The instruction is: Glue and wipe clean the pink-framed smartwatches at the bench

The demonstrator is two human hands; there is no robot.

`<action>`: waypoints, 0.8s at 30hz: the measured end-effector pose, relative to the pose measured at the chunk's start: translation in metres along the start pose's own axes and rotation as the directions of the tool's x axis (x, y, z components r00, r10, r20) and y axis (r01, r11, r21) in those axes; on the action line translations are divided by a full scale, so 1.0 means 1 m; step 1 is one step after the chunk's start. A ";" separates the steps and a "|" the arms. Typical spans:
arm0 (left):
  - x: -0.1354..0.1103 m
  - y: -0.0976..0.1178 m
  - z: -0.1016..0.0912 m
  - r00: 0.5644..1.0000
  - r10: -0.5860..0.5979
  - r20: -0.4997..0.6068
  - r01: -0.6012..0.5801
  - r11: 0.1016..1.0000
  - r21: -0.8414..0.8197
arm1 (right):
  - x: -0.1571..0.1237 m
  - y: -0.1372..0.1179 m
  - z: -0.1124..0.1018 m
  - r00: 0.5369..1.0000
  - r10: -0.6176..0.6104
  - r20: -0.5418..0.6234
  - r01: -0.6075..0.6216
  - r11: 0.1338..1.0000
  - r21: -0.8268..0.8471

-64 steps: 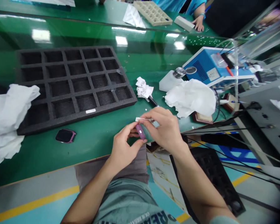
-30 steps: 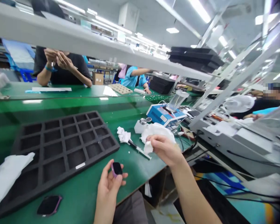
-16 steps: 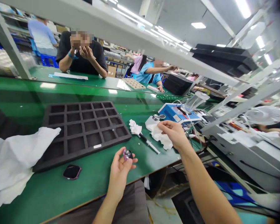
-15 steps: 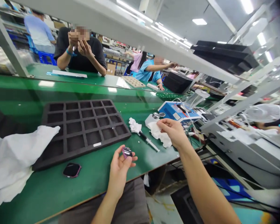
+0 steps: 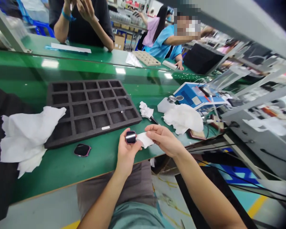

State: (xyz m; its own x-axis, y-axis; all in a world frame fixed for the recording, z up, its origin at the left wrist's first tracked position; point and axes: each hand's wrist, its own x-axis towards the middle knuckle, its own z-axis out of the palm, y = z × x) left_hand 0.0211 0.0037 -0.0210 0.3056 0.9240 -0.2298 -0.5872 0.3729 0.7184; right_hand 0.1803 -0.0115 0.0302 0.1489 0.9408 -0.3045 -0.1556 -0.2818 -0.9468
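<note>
I am gripping a dark-faced, purple-framed watch body in my left hand; the thumb and fingers are closing on its sides, and a bright streak is reflecting across its face. My right hand is pinching a small white wipe between thumb and fingers. Its free end is reaching my left thumb, just beside the watch body; I cannot tell whether it is touching the frame.

To the left of my left hand, a 2nd watch body is lying on the green tabletop. Beyond it, and ahead of the same hand, a black foam tray is showing 5 columns and 4 rows of compartments. A white cloth is overlapping its left end.

Ahead of my right hand, crumpled white paper is sitting at the end of a black rod. Ahead and to the right, another white cloth is lying near a blue machine. Far beyond my left hand, a person in a black top is sitting.
</note>
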 end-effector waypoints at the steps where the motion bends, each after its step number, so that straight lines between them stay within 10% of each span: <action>1: 0.000 -0.001 0.000 1.000 0.007 -0.012 -0.007 1.000 0.012 | -0.001 0.006 0.000 1.000 0.012 -0.004 -0.012 1.000 -0.008; 4: 0.000 -0.002 0.001 0.997 0.031 -0.067 -0.028 0.998 0.047 | -0.011 0.023 0.000 0.980 -0.166 -0.112 0.150 0.979 -0.135; 8: 0.001 -0.002 0.003 0.994 0.044 -0.096 -0.032 0.992 0.120 | -0.031 0.043 0.007 0.767 -0.634 -0.104 0.487 0.679 -0.549; 11: 0.001 -0.002 0.004 0.993 0.068 -0.092 -0.051 0.982 0.184 | -0.037 0.048 0.011 0.664 -0.743 -0.085 0.517 0.538 -0.666; 13: 0.000 -0.001 0.004 0.995 0.083 -0.064 -0.067 0.974 0.218 | -0.035 0.041 0.010 0.686 -0.708 -0.166 0.494 0.621 -0.609; 18: -0.003 0.002 0.002 0.996 -0.016 0.086 -0.009 0.959 0.283 | -0.025 0.009 -0.007 0.911 -0.348 -0.220 0.280 0.915 -0.289; 24: -0.002 0.001 0.002 0.997 0.048 0.056 -0.058 0.981 0.184 | -0.025 -0.010 -0.021 0.922 -0.282 -0.264 0.231 0.950 -0.209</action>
State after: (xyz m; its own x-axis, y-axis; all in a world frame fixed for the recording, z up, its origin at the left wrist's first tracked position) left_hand 0.0213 0.0022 -0.0187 0.3182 0.9348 -0.1579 -0.4559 0.2969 0.8391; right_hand 0.1990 -0.0364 0.0447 0.4391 0.8975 -0.0412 0.0910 -0.0901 -0.9918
